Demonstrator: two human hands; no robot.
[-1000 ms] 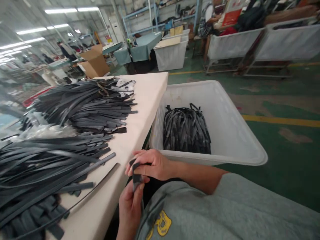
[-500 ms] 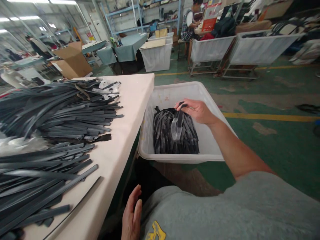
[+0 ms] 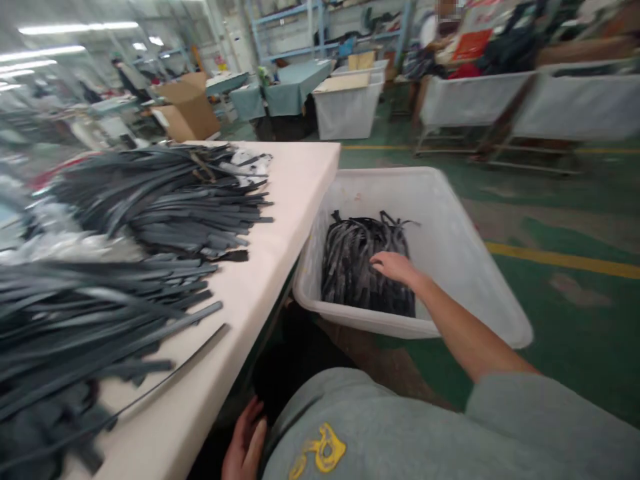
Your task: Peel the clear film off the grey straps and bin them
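Observation:
My right hand (image 3: 394,267) reaches over the front of a white plastic bin (image 3: 470,267), just above a heap of dark strips (image 3: 357,260). Its fingers point left, loosely stretched, and no strip shows between them; whether the fingertips touch the heap I cannot tell. The strips lie bunched on the bin's left side, a few ends sticking up at the back. Low in the view, my left hand (image 3: 245,440) hangs beside my body near the table edge, thumb apart from the fingers, holding nothing.
On the left, a pale table (image 3: 295,173) carries piles of long dark grey strips (image 3: 190,207) and crumpled clear plastic (image 3: 85,240). A cardboard box (image 3: 187,107), covered tables and wheeled bins (image 3: 470,103) stand behind. Other people are in the background.
My right hand has lowered toward the heap and let go of the dark strip it held up. My view has turned left, shifting the table and bin rightward. My left hand stays low and empty.

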